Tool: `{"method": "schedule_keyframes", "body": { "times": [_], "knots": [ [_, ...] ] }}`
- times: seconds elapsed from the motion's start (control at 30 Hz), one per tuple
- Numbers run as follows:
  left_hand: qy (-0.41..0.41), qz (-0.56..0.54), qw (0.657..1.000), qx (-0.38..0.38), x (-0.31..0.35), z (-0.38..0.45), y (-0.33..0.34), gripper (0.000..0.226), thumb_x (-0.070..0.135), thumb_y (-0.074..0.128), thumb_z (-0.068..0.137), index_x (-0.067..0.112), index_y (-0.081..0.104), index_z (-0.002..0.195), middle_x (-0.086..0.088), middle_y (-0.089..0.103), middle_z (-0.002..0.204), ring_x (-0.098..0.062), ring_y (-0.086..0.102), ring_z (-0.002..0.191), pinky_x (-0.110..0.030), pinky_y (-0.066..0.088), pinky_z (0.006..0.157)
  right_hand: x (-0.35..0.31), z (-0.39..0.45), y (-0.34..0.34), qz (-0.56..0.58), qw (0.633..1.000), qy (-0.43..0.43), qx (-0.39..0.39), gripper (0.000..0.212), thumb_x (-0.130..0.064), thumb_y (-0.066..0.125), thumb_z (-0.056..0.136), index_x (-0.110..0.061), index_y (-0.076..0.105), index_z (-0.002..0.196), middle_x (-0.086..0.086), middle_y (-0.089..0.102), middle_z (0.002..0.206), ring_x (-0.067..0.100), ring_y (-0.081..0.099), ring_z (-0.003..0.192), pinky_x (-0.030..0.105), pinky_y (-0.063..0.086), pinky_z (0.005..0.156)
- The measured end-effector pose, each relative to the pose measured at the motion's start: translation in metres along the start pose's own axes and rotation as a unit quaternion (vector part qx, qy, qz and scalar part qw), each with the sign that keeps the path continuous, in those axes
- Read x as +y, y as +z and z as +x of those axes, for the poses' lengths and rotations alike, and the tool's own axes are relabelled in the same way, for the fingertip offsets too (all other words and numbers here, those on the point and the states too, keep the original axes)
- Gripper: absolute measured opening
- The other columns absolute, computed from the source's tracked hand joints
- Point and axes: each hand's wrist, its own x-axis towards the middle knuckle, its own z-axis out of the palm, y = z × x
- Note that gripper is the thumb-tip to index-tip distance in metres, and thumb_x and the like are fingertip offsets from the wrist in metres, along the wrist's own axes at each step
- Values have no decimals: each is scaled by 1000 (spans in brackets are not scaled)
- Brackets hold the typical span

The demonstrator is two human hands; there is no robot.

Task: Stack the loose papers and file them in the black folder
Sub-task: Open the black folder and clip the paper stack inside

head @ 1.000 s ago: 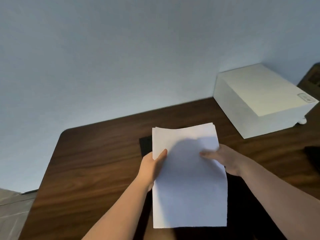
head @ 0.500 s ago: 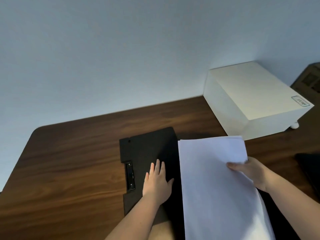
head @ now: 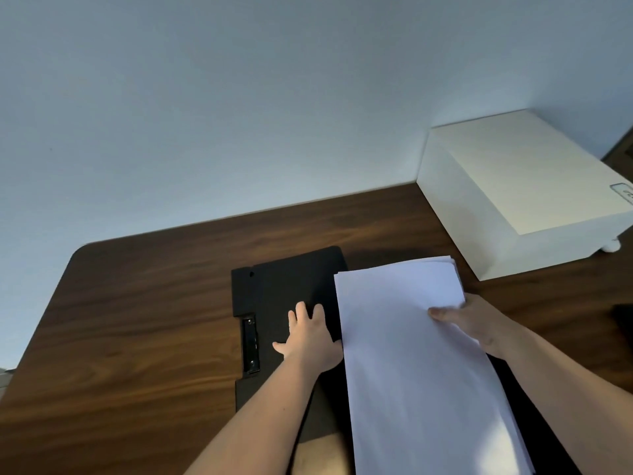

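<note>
The black folder (head: 291,282) lies on the dark wooden table (head: 144,330), with a metal clip (head: 250,344) along its left edge. My left hand (head: 310,337) rests flat on the folder, fingers spread, holding nothing. A stack of white papers (head: 411,354) is held to the right of that hand, covering the folder's right part. My right hand (head: 472,320) grips the stack at its right edge, thumb on top. The stack runs down past the bottom of the frame.
A white box (head: 520,193) stands at the back right of the table against the pale wall. A dark object (head: 625,320) shows at the right edge. The table's rounded left corner (head: 82,252) is in view.
My left hand let go of the papers and settled flat on the folder. My right hand carried the stack to the right, uncovering the folder's left part and clip.
</note>
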Motion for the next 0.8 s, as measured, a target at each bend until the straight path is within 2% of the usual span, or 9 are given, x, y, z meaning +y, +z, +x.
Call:
{"method": "schedule_keyframes", "body": {
  "times": [0.07, 0.1, 0.23, 0.3, 0.5, 0.57, 0.67, 0.73, 0.8],
  "knots": [
    [-8, 17, 1000, -15, 5, 2, 2, 82, 42, 55, 90, 30, 6, 155, -1, -12, 164, -32, -6, 152, -72, 15, 110, 1, 3, -4, -3, 1000, 3, 13, 47, -21, 77, 78, -4, 63, 120, 16, 68, 114, 37, 64, 103, 52, 49, 98],
    [-13, 25, 999, -21, 7, 4, 3, 88, 45, 56, 89, 33, -1, 155, -1, -16, 164, -35, -11, 151, -73, 14, 110, 3, 4, -7, 0, 1000, 4, 21, 47, -19, 77, 78, -2, 63, 120, 18, 68, 115, 39, 64, 103, 53, 49, 98],
    [-43, 33, 998, -34, 14, 9, 7, 113, 67, 63, 74, 38, -13, 153, -7, -22, 163, -45, -18, 147, -77, 10, 106, 11, 6, -20, 23, 999, 4, 34, 45, -7, 75, 79, 3, 62, 121, 21, 67, 115, 40, 64, 103, 51, 50, 97],
    [-49, 32, 998, -33, 18, 10, 13, 117, 69, 62, 71, 39, -17, 151, -8, -25, 162, -46, -22, 146, -78, 7, 105, 15, 8, -22, 23, 999, 3, 41, 45, -7, 74, 79, 1, 61, 121, 20, 67, 115, 38, 64, 104, 48, 50, 96],
    [-40, 18, 999, -16, 17, 13, 14, 108, 56, 60, 76, 40, -17, 151, -8, -21, 163, -45, -21, 147, -78, 6, 106, 13, 10, -19, 45, 998, -12, 42, 40, -8, 74, 80, 0, 61, 118, 17, 67, 109, 35, 65, 97, 43, 54, 84],
    [-45, 22, 999, -13, 16, 13, 13, 107, 54, 59, 75, 39, -14, 152, -7, -21, 163, -44, -20, 147, -77, 7, 108, 11, 12, -14, 36, 998, -9, 44, 42, -10, 74, 80, 2, 61, 119, 18, 67, 112, 37, 65, 102, 49, 53, 92],
    [-52, 19, 998, -13, 14, 13, 12, 105, 65, 55, 76, 39, -12, 153, -6, -21, 163, -43, -20, 147, -77, 9, 107, 11, 15, -13, 36, 998, -7, 52, 46, -9, 74, 80, 4, 60, 122, 17, 67, 109, 39, 65, 102, 49, 52, 94],
    [-61, 23, 998, -9, 9, 13, 12, 110, 78, 52, 71, 40, -12, 152, -6, -22, 163, -44, -19, 147, -77, 9, 106, 11, 15, -17, 41, 998, -6, 50, 44, -8, 73, 81, 2, 60, 122, 17, 68, 111, 38, 65, 103, 50, 52, 94],
    [-73, 26, 997, -3, 6, 15, 11, 115, 82, 51, 67, 40, -13, 152, -7, -23, 163, -44, -20, 147, -77, 10, 106, 11, 16, -19, 36, 998, -7, 51, 44, -9, 74, 81, 0, 60, 122, 17, 68, 113, 38, 65, 103, 50, 52, 95]
  ]
}}
